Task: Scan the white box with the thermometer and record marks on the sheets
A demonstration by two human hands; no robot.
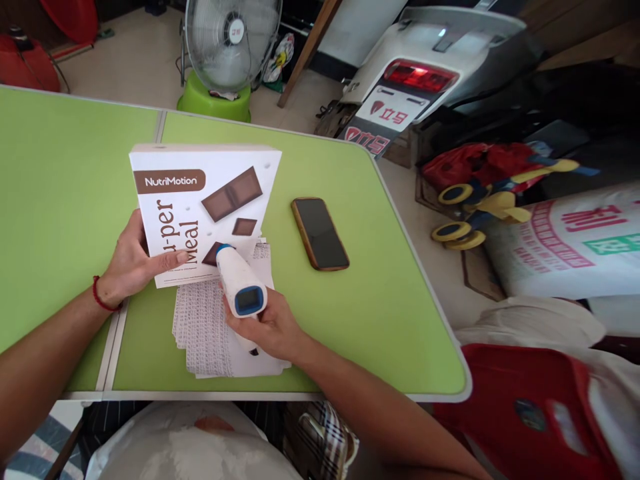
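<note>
My left hand (133, 257) grips the lower left edge of a white NutriMotion meal box (200, 180), tilting it up from the table with the thumb across its front. My right hand (267, 327) holds a white handheld infrared thermometer (240, 280) with a blue-framed display. Its blue-tipped end is at or very near the box front. Beneath both hands lies a stack of densely printed paper sheets (210, 327). A smartphone (320, 233) in a brown case lies face up to the right of the box, out of reach of my fingers.
Everything lies on a green folding table (390, 320) with a metal rim and centre seam. Beyond it stand a floor fan (227, 43) on a green base and a parked scooter's rear (410, 87). To the right are a white printed sack (565, 247) and a red plastic crate (525, 413).
</note>
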